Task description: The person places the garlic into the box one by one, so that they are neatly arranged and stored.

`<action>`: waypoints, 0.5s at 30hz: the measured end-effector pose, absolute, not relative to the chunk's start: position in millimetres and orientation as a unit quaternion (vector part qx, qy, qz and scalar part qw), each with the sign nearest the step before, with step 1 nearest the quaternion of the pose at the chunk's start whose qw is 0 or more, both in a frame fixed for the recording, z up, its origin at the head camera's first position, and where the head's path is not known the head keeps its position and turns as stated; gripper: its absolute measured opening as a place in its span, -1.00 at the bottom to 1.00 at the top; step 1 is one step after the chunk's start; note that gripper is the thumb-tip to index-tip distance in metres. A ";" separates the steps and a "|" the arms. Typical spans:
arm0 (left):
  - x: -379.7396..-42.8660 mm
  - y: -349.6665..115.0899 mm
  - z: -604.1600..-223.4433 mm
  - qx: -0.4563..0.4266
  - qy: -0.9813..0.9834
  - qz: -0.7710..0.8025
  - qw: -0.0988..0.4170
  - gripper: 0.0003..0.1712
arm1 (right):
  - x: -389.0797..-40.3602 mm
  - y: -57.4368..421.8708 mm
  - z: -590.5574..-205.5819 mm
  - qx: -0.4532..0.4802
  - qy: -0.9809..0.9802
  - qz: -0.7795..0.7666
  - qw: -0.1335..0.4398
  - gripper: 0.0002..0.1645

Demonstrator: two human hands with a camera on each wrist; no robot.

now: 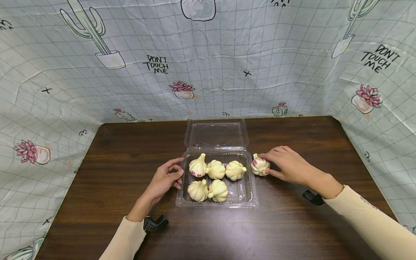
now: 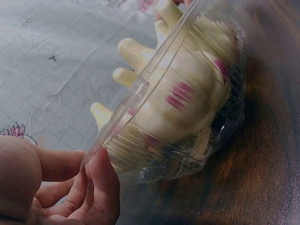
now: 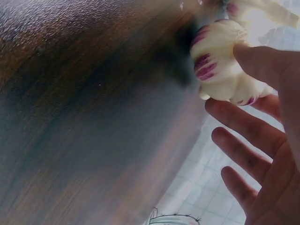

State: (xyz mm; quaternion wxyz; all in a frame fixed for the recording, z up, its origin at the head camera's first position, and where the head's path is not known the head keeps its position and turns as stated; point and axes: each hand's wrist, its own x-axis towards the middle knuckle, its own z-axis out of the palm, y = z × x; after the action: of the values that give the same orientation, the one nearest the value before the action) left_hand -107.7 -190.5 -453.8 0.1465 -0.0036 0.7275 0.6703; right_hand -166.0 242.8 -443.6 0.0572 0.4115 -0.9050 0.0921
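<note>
Between the thumb and fingers of my right hand is a garlic bulb with purple streaks, just right of a clear plastic clamshell box. The right wrist view shows the same bulb pinched, with the other fingers spread below it. My left hand pinches the box's left rim; the left wrist view has thumb and finger on that thin edge. Several garlic bulbs lie inside the box, three in the back row, among them a purple-marked one, and two in front, including a pale one.
The box's hinged lid lies folded back behind it. Dark wooden table surrounds the box. A grid-patterned cloth with cactus drawings hangs behind and along both sides. The box's front right part shows its bare ribbed floor.
</note>
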 end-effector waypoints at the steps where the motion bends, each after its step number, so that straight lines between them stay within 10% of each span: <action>1: -107.7 -190.5 -453.8 -0.003 0.727 0.671 0.147 -0.42 | -165.4 242.3 -442.9 0.411 -0.905 0.091 0.053 -0.37; 15: -107.0 -190.9 -452.1 -0.002 0.726 0.671 0.151 -0.42 | -165.1 230.4 -437.9 0.446 -0.890 0.065 0.072 -0.31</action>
State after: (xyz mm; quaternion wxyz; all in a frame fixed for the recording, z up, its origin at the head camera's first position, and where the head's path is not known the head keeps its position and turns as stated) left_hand -107.0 -190.9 -452.1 0.1508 -0.0021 0.7259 0.6711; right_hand -165.1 230.4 -437.9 0.0719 0.4464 -0.8896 0.0647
